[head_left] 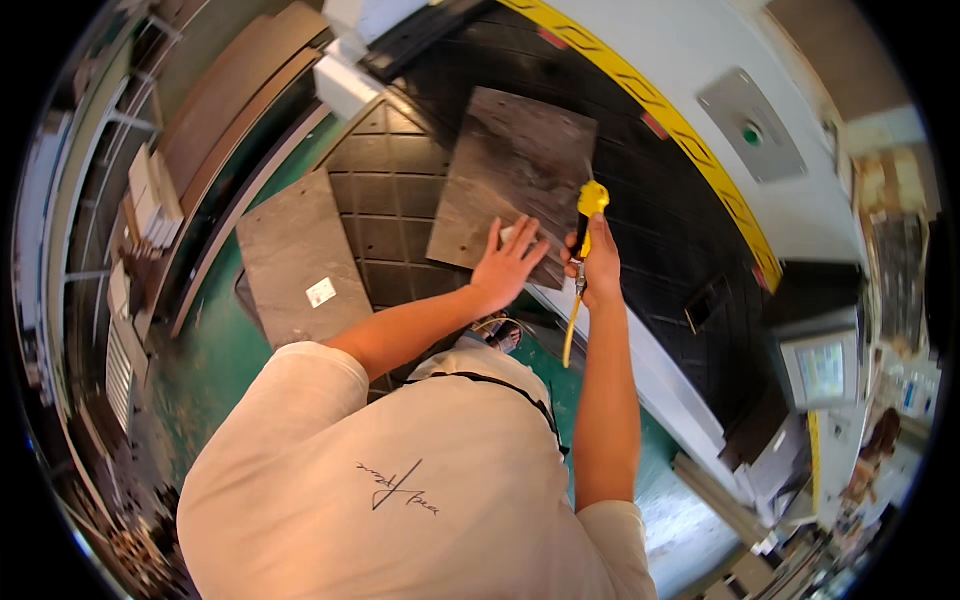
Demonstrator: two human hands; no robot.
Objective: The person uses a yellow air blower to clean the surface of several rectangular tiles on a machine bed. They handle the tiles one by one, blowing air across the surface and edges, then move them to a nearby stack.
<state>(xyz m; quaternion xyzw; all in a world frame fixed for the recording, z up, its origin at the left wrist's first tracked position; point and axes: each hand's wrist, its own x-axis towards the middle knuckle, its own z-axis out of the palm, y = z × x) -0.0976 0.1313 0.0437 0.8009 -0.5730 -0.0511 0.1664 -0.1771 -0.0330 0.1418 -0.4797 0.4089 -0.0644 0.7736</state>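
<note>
At the left, a brown board [290, 240] with a white label [321, 292] lies partly over the edge of the gridded tabletop [395, 190], its outer corner above the green floor [205, 330]. A knock from the left arm, which passes close to it, might slide or tip it.

Further right, a second board [520, 140] lies across the tabletop and the dark machine bed [650, 210]. The left hand [508, 268] is palm down near its lower edge, fingers spread, grasping nothing that I can make out; a small white patch at the fingers is too unclear to name. Pressing unevenly there could make the board skid or lift at its far end, and a rough edge might nick the fingers.

Beside that board's right edge, the right hand [602, 268] is wrapped around a yellow and black tool, apparently an air gun [594, 198], with a yellow hose [570, 335] hanging below. If it blows air, a blast could throw grit towards the face or bare arms. The hose might also snag on the board's corner and jerk the tool aside.
</note>
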